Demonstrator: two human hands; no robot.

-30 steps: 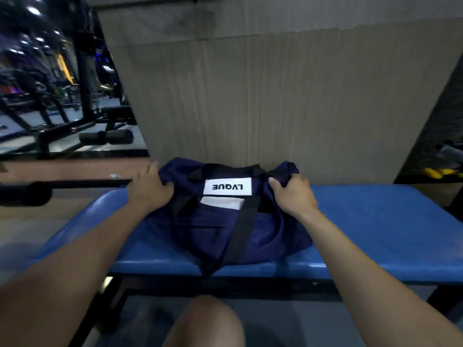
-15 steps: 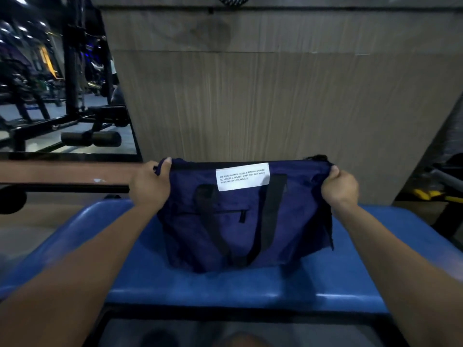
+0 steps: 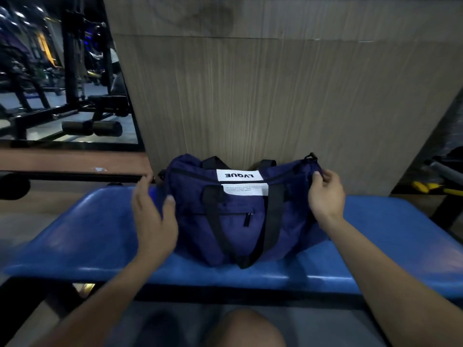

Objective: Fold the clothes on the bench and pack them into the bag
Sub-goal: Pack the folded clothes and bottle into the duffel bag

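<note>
A navy duffel bag [image 3: 240, 221] with black straps and white labels rests on the blue padded bench [image 3: 95, 236], against the wooden wall. Its top zipper looks closed. My left hand [image 3: 154, 221] hovers at the bag's left end, fingers spread, thumb near the fabric, holding nothing. My right hand [image 3: 325, 194] pinches the fabric at the bag's right end. No loose clothes are in sight.
A wooden panel wall [image 3: 275, 96] rises right behind the bench. Gym machines and a padded roller [image 3: 92, 127] show at the left. A black bar [image 3: 75, 176] runs along the left. Yellow-handled gear [image 3: 431, 187] lies at the right. My knee [image 3: 245, 329] is below the bench edge.
The bag was held up taut by both ends half a second ago. It now sits down on the bench, my left hand has let go, and my right still grips its end.
</note>
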